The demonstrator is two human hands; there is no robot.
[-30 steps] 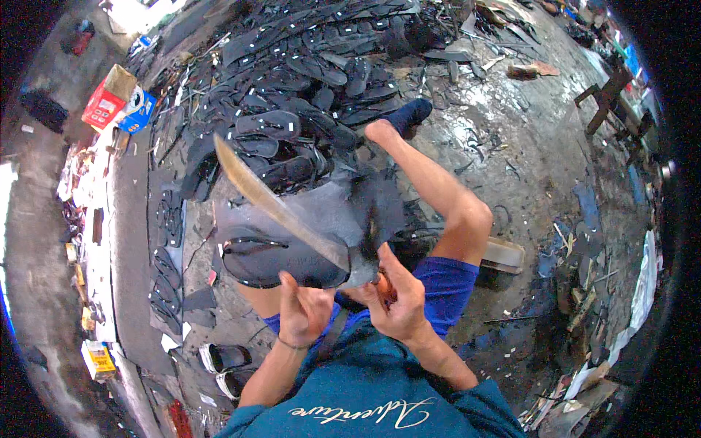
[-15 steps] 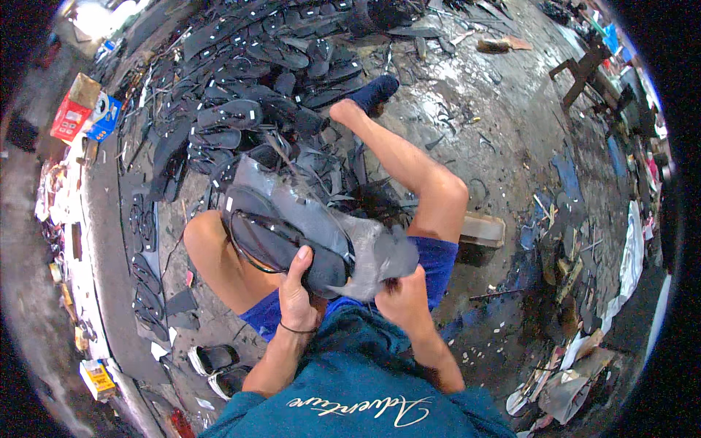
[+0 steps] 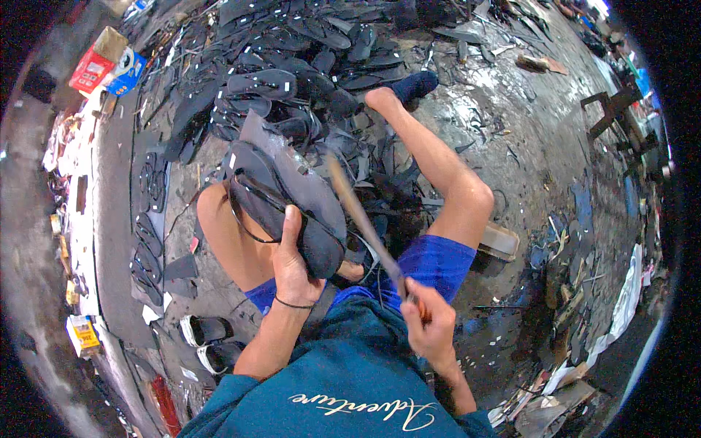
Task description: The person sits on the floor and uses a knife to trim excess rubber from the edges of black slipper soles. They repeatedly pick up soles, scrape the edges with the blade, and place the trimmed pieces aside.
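Observation:
My left hand (image 3: 296, 266) grips a black flip-flop (image 3: 323, 247) by its near end, thumb on top and fingers underneath. A grey rubber sheet (image 3: 310, 182) lies against the sandal and sticks out past its far right edge. In my right hand (image 3: 432, 328) is a long knife (image 3: 363, 225), my fingers closed round its orange handle. Its blade, slightly blurred, points up and away to the right of the sandal, apart from it.
A heap of black flip-flops (image 3: 266, 84) and rubber scraps spreads beyond my legs. More sandals (image 3: 148, 237) line the left side. Red and blue boxes (image 3: 95, 69) stand far left; a wooden block (image 3: 499, 242) lies by my right knee.
The grey rubber flap at the sandal's near right side no longer shows there. My right hand has moved right and nearer to me, and the knife blade has come into sight.

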